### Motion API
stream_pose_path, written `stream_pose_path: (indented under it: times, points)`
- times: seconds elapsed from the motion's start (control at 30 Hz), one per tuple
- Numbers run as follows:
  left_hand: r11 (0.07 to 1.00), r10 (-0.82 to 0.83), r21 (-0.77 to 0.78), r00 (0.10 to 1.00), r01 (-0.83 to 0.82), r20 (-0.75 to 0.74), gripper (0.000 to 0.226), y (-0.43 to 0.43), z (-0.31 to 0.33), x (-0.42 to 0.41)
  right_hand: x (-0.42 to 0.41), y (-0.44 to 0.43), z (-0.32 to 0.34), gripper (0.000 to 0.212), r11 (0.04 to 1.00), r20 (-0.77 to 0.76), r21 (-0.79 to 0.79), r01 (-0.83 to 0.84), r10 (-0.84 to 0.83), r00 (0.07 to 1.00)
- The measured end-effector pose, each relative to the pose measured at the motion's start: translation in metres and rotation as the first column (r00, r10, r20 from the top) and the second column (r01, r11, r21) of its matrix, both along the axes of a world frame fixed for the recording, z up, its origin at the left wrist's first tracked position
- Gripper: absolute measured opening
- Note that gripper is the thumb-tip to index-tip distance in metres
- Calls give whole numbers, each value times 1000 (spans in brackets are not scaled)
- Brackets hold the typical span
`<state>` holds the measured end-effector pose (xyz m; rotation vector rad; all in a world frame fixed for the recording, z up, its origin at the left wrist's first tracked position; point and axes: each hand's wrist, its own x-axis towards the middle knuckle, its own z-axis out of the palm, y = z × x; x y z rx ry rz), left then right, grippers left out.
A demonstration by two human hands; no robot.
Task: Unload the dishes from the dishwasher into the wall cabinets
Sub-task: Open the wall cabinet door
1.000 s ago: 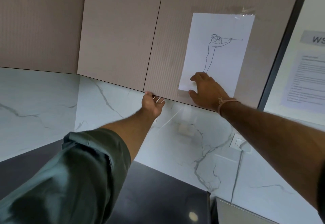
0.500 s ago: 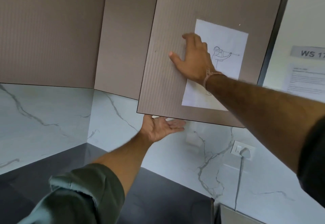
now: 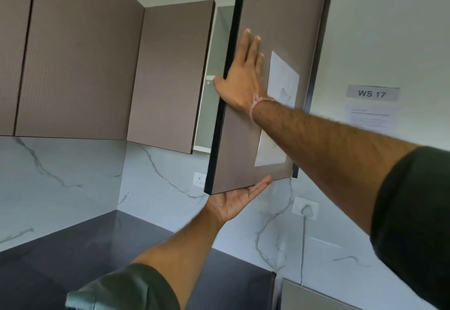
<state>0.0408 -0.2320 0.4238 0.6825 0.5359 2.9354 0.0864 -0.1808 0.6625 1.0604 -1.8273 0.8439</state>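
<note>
A: Head view: cabinet door (image 3: 246, 163) is swung partly open; right hand (image 3: 239, 83) is laid flat on its face, left hand (image 3: 235, 202) is cupped open under its bottom edge. Nothing is clasped.

B: Handling?

A: Door is judged stiff, light, hinged; best pushed near the free edge. Dishes, dishwasher: not seen. Dark surface (image 3: 97, 244) lies below.

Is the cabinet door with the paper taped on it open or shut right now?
Open. The cabinet door is swung out, its dark edge toward the camera, with a gap showing the pale interior behind it.
</note>
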Motion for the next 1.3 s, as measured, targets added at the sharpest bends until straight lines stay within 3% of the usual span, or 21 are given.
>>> stream_pose_path:
  times: [0.17, 0.3, 0.43, 0.57, 0.8, 1.03, 1.3]
  points:
    - [997, 16, 80, 997, -22, 76, 51, 49, 5, 14, 16, 62, -7, 107, 998, 89, -26, -60, 62, 994]
    - [991, 116, 49, 983, -123, 140, 43, 85, 8, 25, 22, 98, -15, 103, 998, 138, -40, -54, 59, 989]
    - [988, 146, 17, 971, -152, 190, 47, 122, 12, 31, 24, 139, -19, 98, 996, 137, -93, -15, 28, 990]
    - [974, 225, -82, 938, -210, 265, 37, 164, 17, 26, 19, 189, -22, 86, 986, 159, -145, 83, -60, 985]
    - [969, 225, -148, 950, -196, 216, 33, 228, 24, 31, -1, 260, -25, 60, 968, 200, -119, 219, -193, 961]
    - [965, 251, -140, 938, -223, 238, 31, 223, 23, 33, 5, 255, -28, 54, 965, 174, -89, 247, -229, 958]
    - [979, 147, -165, 971, -116, 188, 43, 211, 13, 27, 2, 247, -62, 51, 950, 182, -149, 274, -246, 952]
